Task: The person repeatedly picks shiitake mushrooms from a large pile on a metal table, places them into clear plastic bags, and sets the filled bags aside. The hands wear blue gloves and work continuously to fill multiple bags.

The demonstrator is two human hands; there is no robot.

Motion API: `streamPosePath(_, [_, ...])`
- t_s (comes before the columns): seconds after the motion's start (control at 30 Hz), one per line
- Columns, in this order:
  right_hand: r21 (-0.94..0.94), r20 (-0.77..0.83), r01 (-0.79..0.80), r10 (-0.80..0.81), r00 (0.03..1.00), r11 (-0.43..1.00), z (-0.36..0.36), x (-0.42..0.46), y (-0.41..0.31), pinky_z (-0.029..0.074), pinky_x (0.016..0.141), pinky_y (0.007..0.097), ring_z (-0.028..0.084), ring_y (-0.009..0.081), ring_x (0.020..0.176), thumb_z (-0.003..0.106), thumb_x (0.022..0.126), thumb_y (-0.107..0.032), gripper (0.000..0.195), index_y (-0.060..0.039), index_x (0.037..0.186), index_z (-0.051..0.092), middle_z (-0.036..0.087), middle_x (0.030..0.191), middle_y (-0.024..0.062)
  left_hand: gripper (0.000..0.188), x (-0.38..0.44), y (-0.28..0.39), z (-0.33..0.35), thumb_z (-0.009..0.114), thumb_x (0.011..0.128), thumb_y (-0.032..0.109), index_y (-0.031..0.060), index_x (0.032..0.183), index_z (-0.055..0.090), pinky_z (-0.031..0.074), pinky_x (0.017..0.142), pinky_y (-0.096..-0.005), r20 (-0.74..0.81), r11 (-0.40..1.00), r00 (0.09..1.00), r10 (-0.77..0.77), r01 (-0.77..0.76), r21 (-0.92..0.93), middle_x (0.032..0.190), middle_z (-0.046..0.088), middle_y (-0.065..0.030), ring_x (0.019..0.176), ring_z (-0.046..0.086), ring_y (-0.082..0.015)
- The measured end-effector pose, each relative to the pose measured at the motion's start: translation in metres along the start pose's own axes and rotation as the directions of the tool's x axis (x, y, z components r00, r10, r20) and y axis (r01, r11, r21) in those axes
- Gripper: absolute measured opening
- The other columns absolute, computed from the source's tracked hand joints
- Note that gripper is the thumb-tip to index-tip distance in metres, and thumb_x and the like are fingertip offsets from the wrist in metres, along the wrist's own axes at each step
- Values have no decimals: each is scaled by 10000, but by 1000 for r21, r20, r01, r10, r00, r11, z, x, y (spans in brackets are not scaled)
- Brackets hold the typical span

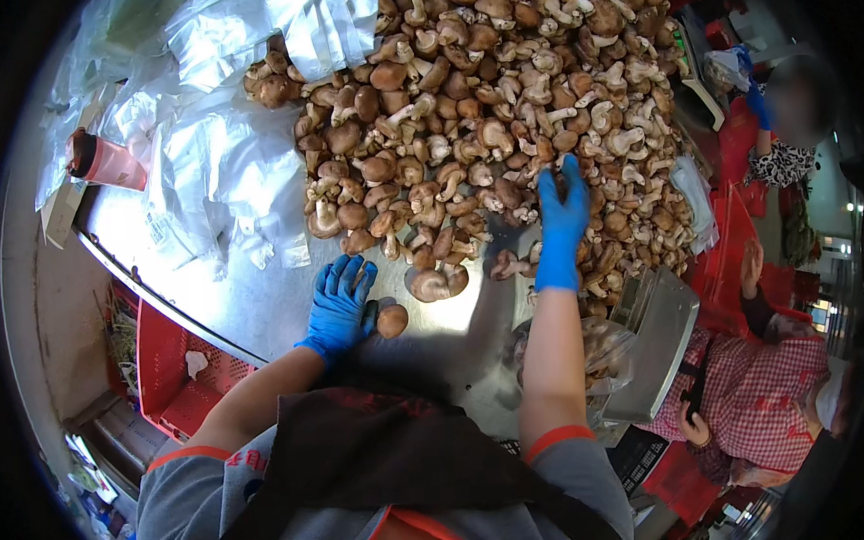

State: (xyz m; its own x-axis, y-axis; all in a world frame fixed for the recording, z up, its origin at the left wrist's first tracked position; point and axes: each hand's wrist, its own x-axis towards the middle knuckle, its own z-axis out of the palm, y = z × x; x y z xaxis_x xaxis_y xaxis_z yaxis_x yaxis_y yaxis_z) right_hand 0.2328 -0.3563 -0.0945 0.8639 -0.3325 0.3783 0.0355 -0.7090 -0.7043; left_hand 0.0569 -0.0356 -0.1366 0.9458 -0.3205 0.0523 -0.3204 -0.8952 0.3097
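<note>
A large heap of shiitake mushrooms (469, 111) covers the far part of a metal table (367, 351). My right hand (564, 212), in a blue glove, reaches into the heap with its fingers apart, fingertips among the mushrooms. What lies under those fingers is partly hidden. My left hand (342, 302), also gloved in blue, rests low over the table's near side with loosely bent, parted fingers. Beside its thumb is a single round-capped mushroom (392, 321); I see no grip on it. Other mushrooms (432, 283) lie at the heap's near edge, between the hands.
Clear plastic bags (221, 170) and a pink-tinted bottle (110, 161) occupy the left side. A bag of mushrooms (606, 353) and a metal scale pan (656, 348) stand by my right forearm. Red crates (171, 365) sit below left. A person in a checked apron (750, 402) is at right.
</note>
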Motion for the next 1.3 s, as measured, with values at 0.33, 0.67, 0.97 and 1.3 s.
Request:
streamPosePath(0.33, [-273,355,-43,142,924,961,10,-30,-16,488,771,430,599,311,895,689,779,-278,253,-117,970,651,630,881,95,709,1,1,-4,647,714,246,98,1357,386,232,1075,-496,26,998,1000,-12,14,-63,1365,358,-150,1276,323,-352])
streamPosePath(0.67, [348,171,-596,576,800,724,-43,40,16,557,760,428,604,329,1004,587,899,-255,453,-44,1288,491,504,1277,185,702,-3,-2,0,630,729,271,98,1361,379,231,1073,-491,10,1000,1000,-3,3,-22,1383,337,-148,1288,304,-346])
streamPosePath(0.97, [-655,146,-35,171,974,755,4,48,20,537,601,466,631,334,816,720,784,-304,437,-55,1087,528,557,1062,180,710,-2,-2,0,636,726,275,105,1364,375,238,1070,-497,4,1000,1000,8,-8,-30,1372,348,-141,1284,310,-345])
streamPosePath(1.3, [554,363,-670,581,728,494,-37,-49,-21,353,429,287,443,114,503,664,832,-62,173,-44,997,612,567,717,37,655,0,-2,-14,657,716,218,101,1319,428,280,1050,-476,-10,986,1000,4,-6,-166,1342,392,-135,1251,353,-351])
